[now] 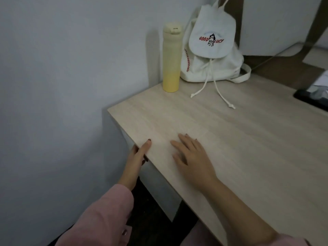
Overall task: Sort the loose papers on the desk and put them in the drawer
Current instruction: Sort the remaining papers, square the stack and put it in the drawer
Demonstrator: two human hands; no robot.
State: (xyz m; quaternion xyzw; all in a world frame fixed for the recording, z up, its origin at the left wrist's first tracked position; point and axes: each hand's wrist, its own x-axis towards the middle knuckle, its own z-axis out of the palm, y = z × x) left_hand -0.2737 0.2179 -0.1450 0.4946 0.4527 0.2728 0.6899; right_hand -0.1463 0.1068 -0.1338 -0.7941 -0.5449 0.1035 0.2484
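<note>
While right hand (192, 162) rests flat — desk (230, 139).

The left hand (137, 155) and the right hand (192, 160) are both bare, with no rings, watch or bracelet showing. The fingernails carry a dark polish — a deep reddish brown, as far as the dim light lets one tell. The left arm wears a dusty pink sleeve (99, 217), loose and softly creased, its cuff sitting partway up the forearm; a small button (124, 232) shows low on the fabric. The right forearm is uncovered for most of its length — the same pink cloth (292, 241) appears only at the bottom right edge of the head view.
</note>
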